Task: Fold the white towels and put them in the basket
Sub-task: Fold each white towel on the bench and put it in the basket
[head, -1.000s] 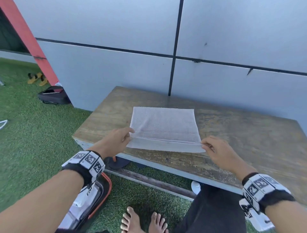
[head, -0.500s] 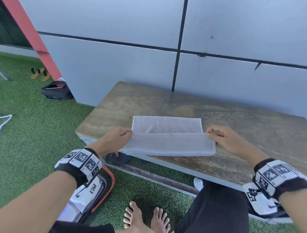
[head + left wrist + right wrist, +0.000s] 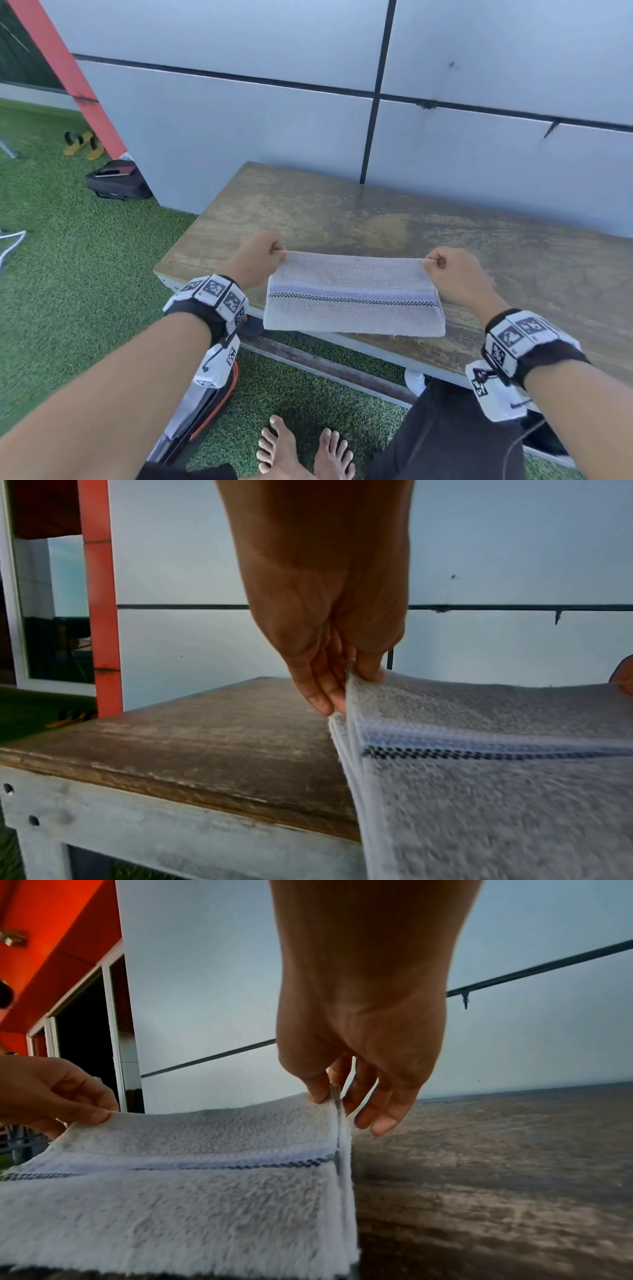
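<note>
No readable text, brand or number anywhere; wristbands (image 3: 215,294) behind both hands carry only black-white square marker patterns.

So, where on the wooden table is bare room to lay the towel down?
Bare wood lies between the towel and the wall, and right of the right hand. The near edge is crowded: both hands pinch the towel there.

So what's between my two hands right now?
In the head view, the white towel spans the stretch between the left hand and right hand, each pinching a top corner, over the wooden table.
</note>
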### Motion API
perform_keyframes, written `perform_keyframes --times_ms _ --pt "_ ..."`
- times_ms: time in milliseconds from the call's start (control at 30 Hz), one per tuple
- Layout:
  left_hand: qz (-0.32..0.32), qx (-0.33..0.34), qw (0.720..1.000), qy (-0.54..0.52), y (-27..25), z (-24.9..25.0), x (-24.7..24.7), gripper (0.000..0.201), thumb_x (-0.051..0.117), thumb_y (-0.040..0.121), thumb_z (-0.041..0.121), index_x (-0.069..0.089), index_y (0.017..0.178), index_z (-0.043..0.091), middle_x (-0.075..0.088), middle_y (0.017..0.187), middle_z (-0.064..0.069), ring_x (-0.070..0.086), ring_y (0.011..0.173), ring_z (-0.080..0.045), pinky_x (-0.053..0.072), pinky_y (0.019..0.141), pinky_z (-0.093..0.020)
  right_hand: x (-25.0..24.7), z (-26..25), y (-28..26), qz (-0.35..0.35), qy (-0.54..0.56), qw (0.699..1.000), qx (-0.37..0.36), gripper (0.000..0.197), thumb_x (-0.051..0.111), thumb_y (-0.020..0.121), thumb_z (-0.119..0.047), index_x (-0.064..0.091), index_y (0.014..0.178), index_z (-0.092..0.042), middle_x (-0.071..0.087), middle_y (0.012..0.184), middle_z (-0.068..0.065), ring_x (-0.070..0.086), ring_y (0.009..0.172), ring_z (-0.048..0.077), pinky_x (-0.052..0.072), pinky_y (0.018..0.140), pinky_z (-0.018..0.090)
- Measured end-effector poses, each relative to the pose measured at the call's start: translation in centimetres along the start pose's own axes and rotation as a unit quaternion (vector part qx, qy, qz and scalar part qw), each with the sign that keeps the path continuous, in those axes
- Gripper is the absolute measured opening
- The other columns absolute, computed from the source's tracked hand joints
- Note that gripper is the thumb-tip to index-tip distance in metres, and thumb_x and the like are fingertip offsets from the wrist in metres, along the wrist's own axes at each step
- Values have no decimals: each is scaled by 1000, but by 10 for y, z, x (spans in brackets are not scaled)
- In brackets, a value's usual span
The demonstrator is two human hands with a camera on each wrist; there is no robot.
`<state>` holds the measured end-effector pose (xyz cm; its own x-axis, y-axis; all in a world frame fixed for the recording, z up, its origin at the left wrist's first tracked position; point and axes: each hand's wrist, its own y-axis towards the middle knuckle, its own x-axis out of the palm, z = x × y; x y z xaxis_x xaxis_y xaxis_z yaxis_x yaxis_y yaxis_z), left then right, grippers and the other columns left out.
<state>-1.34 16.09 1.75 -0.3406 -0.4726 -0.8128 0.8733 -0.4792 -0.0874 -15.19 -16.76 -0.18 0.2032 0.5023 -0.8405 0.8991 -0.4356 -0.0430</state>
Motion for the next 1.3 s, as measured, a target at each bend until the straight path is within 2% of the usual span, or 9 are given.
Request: perform_keyframes --times_ms 233,400,533,633,800,967,1067,1200,1300 --pt "41 -39 998 40 18 -10 23 45 62 93 14 36 56 14 40 54 -1 37 49 -19 36 52 -26 15 4 17 8 -42 999 2 16 59 97 -25 66 84 -20 69 84 1 65 81 21 54 71 36" --pt "36 -52 997 50 17 -13 34 16 59 96 14 66 107 3 63 109 -8 62 95 -25 53 84 -36 20 3 15 -2 -81 997 -9 13 61 97 -25 66 106 -16 61 94 -1 52 87 19 49 81 38" --pt "-29 -46 995 87 22 -10 31 17 57 98 13 67 91 2 67 92 -10 59 68 -17 51 62 -24 16 2 20 -41 -111 993 13 16 61 96 -27 66 86 -16 62 72 -2 56 66 16 52 66 35" --pt "-48 -41 989 131 28 -7 19 11 58 93 13 61 83 11 59 81 -2 52 67 -21 41 58 -25 7 -5 24 -42 -129 991 0 9 59 92 -21 62 84 -20 65 86 -1 59 77 19 55 72 38" --pt "55 7 991 118 36 10 -18 10 58 90 15 65 87 9 65 85 -6 61 76 -25 53 68 -37 -25 -21 32 70 -33 996 -46 8 60 92 -17 65 97 -22 64 89 0 59 83 20 46 74 30" --pt "194 103 976 11 19 16 -44 8 67 89 16 64 95 19 62 94 3 54 83 -16 41 70 -30 -47 -24 23 193 51 973 -117 7 68 90 -22 67 96 -25 61 76 -6 58 72 17 36 71 21" --pt "138 92 986 0 -7 4 -27 12 70 86 13 61 91 20 60 97 4 54 87 -17 43 73 -30 -35 -4 2 109 7 987 -117 15 66 89 -17 66 95 -31 68 81 -5 64 72 16 49 71 29" --pt "-51 -13 998 29 -37 -30 17 24 72 78 18 57 94 29 58 105 2 59 90 -21 54 84 -47 -5 29 -24 -65 -73 994 -40 27 54 92 -9 59 104 -34 68 100 -2 61 81 16 48 69 30" --pt "24 -80 996 -8 -40 -39 39 28 65 78 38 52 101 30 58 102 5 56 102 -23 51 91 -46 9 30 -34 -29 -17 998 49 14 52 98 -23 62 109 -20 63 101 0 56 88 18 42 78 30"
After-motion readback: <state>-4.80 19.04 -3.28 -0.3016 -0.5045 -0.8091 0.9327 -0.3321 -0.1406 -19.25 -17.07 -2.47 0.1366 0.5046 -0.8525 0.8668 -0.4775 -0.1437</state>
